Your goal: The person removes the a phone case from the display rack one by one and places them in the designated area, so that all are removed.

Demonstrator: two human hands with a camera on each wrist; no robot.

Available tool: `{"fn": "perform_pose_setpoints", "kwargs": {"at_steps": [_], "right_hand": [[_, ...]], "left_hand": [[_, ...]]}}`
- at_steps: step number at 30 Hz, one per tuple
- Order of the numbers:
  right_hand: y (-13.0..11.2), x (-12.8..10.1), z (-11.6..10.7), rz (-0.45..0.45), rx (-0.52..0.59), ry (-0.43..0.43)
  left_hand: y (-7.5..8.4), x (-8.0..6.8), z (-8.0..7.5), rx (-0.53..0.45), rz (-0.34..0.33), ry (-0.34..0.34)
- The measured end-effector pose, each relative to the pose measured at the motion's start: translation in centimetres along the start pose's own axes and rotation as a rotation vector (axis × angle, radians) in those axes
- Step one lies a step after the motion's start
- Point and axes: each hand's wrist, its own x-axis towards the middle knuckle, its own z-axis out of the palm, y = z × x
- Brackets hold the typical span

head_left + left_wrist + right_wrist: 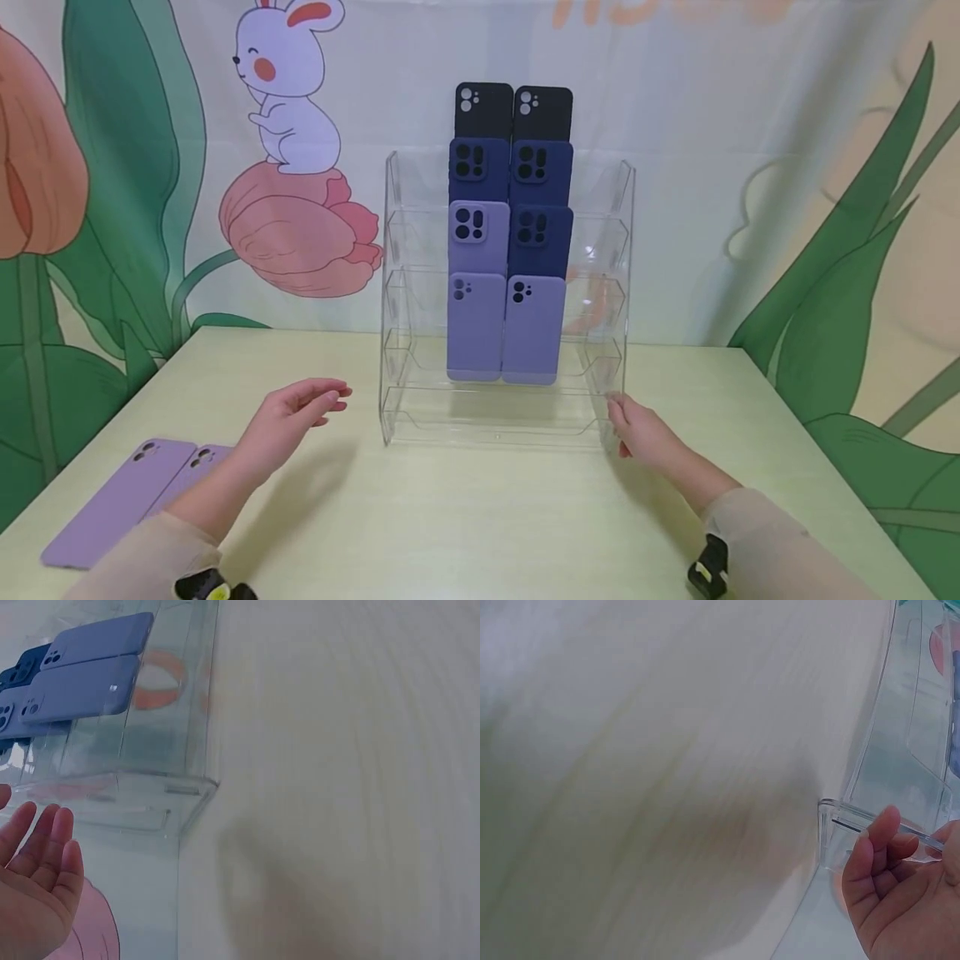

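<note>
Soft, even, bright light fills the head view, which is sharp throughout. Faint, diffuse shadows lie on the pale table (480, 517) beneath both forearms. The clear acrylic rack (622, 250) shows small glints along its edges. The left wrist view is mildly soft, with a blurry shadow on the tabletop. The right wrist view is heavily smeared by motion blur, with only the right hand (900, 900) fairly distinct.

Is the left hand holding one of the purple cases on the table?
No, the left hand hovers open above the table, with both purple cases lying untouched beside the forearm.
</note>
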Motion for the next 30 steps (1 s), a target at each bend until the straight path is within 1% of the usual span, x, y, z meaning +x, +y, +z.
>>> {"fn": "perform_pose_setpoints", "kwargs": {"at_steps": [3, 9, 11, 16, 22, 27, 30], "right_hand": [[0.1, 0.0, 0.0, 0.006, 0.002, 0.001], [0.1, 0.2, 0.2, 0.002, 0.015, 0.001], [0.0, 0.2, 0.2, -0.002, 0.018, -0.001], [0.1, 0.2, 0.2, -0.01, 0.03, -0.015], [0.3, 0.2, 0.1, -0.005, 0.077, -0.038], [0.4, 0.2, -0.1, -0.003, 0.096, -0.053], [0.4, 0.1, -0.2, 0.003, 0.1, -0.06]], "left_hand": [[0.5, 1.2, 1.1, -0.04, -0.002, 0.004], [1.4, 3.2, 2.7, -0.114, 0.056, 0.004], [1.6, 3.7, 3.1, -0.129, 0.062, 0.004], [2.1, 4.8, 4.0, -0.175, 0.049, -0.006], [2.5, 5.8, 4.9, -0.214, 0.044, -0.034], [3.1, 6.5, 5.5, -0.224, 0.053, -0.057], [3.7, 6.9, 5.9, -0.242, 0.06, -0.056]]}}
